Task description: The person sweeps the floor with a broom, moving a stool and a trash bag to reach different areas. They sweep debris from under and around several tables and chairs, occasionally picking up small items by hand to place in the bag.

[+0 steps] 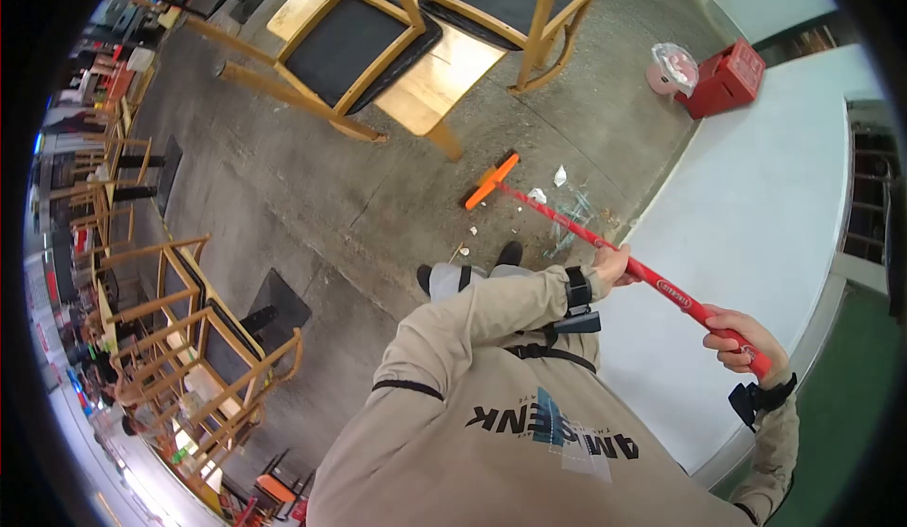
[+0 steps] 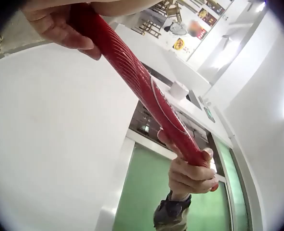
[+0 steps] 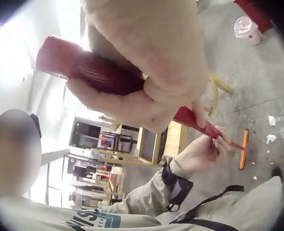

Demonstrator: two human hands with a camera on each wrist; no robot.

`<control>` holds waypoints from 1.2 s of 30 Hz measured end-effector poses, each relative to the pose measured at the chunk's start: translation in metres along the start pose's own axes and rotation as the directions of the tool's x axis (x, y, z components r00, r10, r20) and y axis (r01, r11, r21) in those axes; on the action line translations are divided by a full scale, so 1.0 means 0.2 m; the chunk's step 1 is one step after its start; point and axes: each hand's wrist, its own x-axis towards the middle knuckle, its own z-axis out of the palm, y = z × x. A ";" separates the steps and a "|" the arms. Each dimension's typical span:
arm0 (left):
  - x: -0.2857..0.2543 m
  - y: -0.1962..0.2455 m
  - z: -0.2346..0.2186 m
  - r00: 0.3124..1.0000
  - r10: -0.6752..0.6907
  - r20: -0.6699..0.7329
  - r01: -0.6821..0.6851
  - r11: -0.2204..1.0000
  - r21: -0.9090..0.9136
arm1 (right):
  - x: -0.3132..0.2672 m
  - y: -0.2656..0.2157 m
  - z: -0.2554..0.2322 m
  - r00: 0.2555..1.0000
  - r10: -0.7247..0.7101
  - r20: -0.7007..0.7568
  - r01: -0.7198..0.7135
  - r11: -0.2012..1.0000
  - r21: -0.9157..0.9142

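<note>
A broom with a long red handle and a straight orange head slants across the floor; no bristles show. Partway down the handle, my left hand grips it with curled fingers. My right hand wraps round the handle near its top end, which sticks out past the palm in the right wrist view. From the left wrist, the handle runs between both hands. Beside the orange head lie white paper scraps and a scatter of thin pale-blue strips.
A wooden table carries upturned chairs beyond the broom head. To the right runs a white panel, with a red crate and a pink lined bin at its far end. More chairs stand on the left.
</note>
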 end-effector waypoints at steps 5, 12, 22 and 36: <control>0.22 0.11 -0.11 0.979 0.202 -0.012 -0.200 0.974 0.109 | 0.17 0.10 0.00 0.992 -0.118 0.050 0.101 0.961 0.259; 0.57 0.57 -0.85 0.989 -0.143 0.030 0.077 0.688 0.722 | 0.93 0.13 0.39 0.938 -0.307 0.164 0.203 0.866 0.457; 0.13 0.22 -1.24 0.995 -0.047 0.093 -0.079 0.245 0.966 | 0.93 0.46 1.17 0.970 -0.215 -0.110 0.222 0.617 0.755; 0.27 0.04 -1.41 0.907 -0.373 0.197 -0.068 0.332 0.941 | 1.06 0.75 1.59 0.882 -0.253 -0.397 0.467 0.372 0.802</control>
